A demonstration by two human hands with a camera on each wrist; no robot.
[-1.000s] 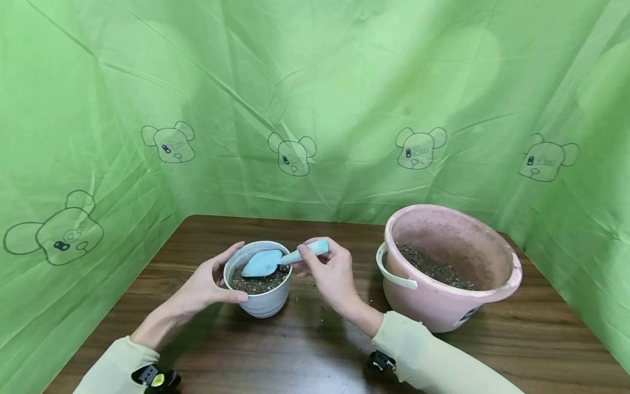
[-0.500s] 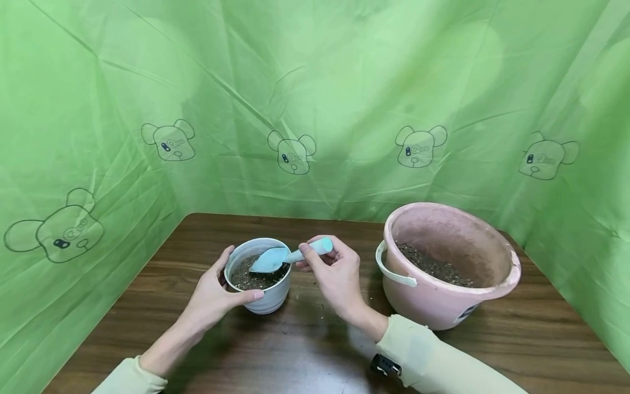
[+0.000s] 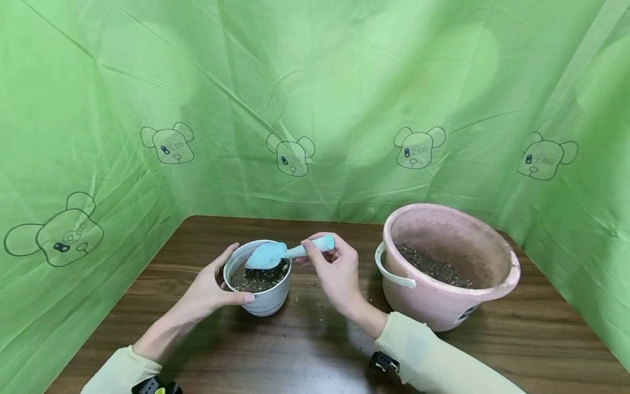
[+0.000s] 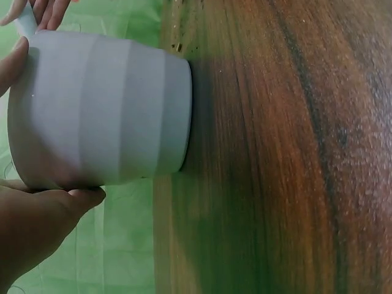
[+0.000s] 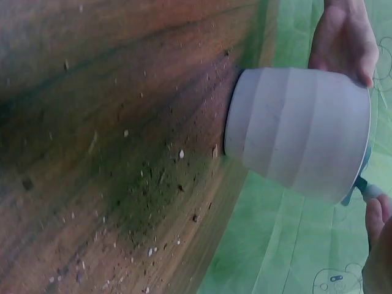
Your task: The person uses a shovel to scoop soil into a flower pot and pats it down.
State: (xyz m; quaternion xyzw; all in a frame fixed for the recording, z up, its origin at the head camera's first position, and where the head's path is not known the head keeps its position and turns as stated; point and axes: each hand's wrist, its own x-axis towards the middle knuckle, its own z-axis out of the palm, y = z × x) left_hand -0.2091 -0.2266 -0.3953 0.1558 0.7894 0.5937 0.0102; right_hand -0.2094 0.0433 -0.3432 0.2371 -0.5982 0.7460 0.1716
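Observation:
A white ribbed flowerpot [image 3: 266,302] stands on the table, with dark soil [image 3: 255,280] inside it. My left hand [image 3: 209,290] grips the pot from the left, thumb along the near side and fingers round the far side. My right hand [image 3: 336,269] pinches the handle of a light blue garden trowel [image 3: 266,256] between thumb and fingers. The trowel blade lies over the soil inside the pot's rim, its back turned up. In the left wrist view the pot [image 4: 122,110] fills the upper left, its base on the wood. The right wrist view shows the trowel's neck [image 5: 362,184] at the rim.
A pink bucket [image 3: 418,306] with a white handle [image 3: 394,276] stands at the right, soil [image 3: 435,268] in its bottom. Loose soil crumbs [image 5: 181,154] are scattered over the wooden table [image 3: 295,358] beside the pot. Green cloth [image 3: 344,98] hangs around the back and sides.
The trowel blade has shifted slightly right and up within the pot, and its tilt has varied. Darker soil now shows beneath it. My left hand keeps its grip on the flowerpot.

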